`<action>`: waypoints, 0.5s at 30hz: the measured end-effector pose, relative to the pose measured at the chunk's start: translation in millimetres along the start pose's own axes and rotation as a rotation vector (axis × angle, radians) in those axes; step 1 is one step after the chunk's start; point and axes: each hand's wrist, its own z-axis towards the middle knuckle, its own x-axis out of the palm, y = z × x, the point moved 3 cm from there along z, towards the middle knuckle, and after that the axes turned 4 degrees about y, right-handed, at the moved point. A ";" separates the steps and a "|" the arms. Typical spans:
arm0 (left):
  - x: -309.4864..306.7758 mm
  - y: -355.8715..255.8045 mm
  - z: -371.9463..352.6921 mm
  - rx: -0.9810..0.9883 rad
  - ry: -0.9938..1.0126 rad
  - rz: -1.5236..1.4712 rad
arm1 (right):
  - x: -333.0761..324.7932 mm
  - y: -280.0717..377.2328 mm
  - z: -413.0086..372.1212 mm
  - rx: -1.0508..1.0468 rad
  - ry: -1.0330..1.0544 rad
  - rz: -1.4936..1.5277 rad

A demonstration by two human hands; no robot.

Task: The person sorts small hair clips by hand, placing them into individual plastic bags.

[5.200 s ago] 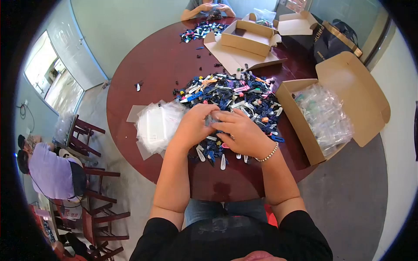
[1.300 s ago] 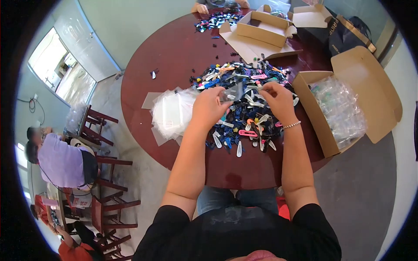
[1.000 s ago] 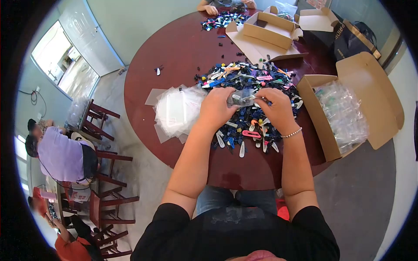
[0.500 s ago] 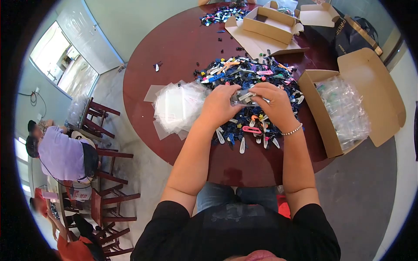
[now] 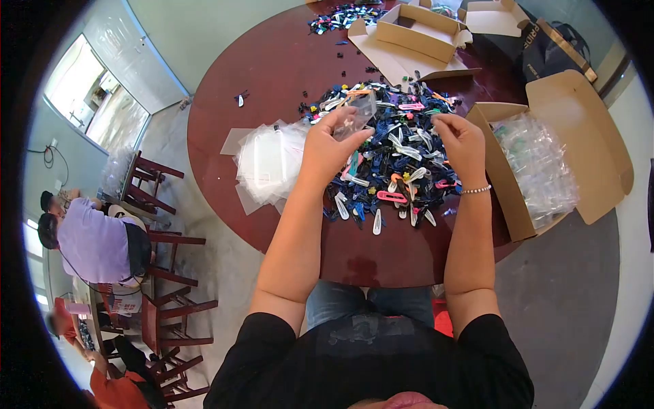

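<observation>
My left hand [image 5: 330,146] holds a clear plastic bag [image 5: 357,116] between thumb and fingers, over the left part of a big pile of hair clips [image 5: 402,146]. At the pile's right edge is my right hand [image 5: 463,144], its thumb and fingertips pinched together; whatever they hold, if anything, is too small to make out. A stack of clear flat bags [image 5: 269,163] lies on the table just left of my left hand. White, pink, orange and dark blue clips show in the pile between my hands.
An open cardboard box [image 5: 507,184] full of filled clear bags [image 5: 538,170] stands at the right of the round table [image 5: 238,82]. Another open box [image 5: 419,34] and a smaller clip pile [image 5: 340,19] are at the back. People [image 5: 102,238] sit at the far left.
My hands have moved apart: the left went slightly left with the bag, the right moved right, away from the bag. The view has shifted slightly.
</observation>
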 end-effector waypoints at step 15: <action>-1.6 12.5 3.0 0.039 -0.035 0.014 | 40.9 13.2 -15.3 -0.111 0.545 -0.303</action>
